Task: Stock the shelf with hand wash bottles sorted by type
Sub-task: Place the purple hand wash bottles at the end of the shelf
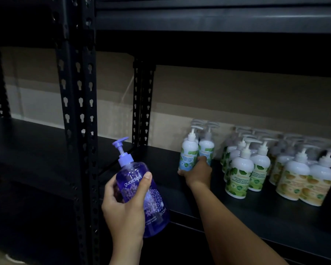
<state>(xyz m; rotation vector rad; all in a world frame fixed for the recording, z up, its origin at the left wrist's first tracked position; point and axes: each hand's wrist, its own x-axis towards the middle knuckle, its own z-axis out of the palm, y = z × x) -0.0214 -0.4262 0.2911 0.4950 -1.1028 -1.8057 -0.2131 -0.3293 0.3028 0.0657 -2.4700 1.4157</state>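
Dim room, with a plain tan wall (237, 96) behind. Black metal shelf (246, 213) with a flat dark board, held up by black metal posts with rows of holes (78, 104). Another dark shelf board (218, 22) up above.

On the board, in groups: two white pump bottles with blue and green labels (189, 155) on the left, white pump bottles with green leaf labels (239, 178) in the middle, white pump bottles with yellow labels (304, 180) on the right, all standing up.

Left hand (126, 211) in front of the shelf, grip wrapped tight round a see-through purple pump bottle with flower pictures (139, 190), thumb across its front. Tilted a little, pump pointing up, in the air and not on the board.

Right hand (197, 173) reaching far onto the board, grip closed round the low part of the blue and green label bottles, fingers touching both.
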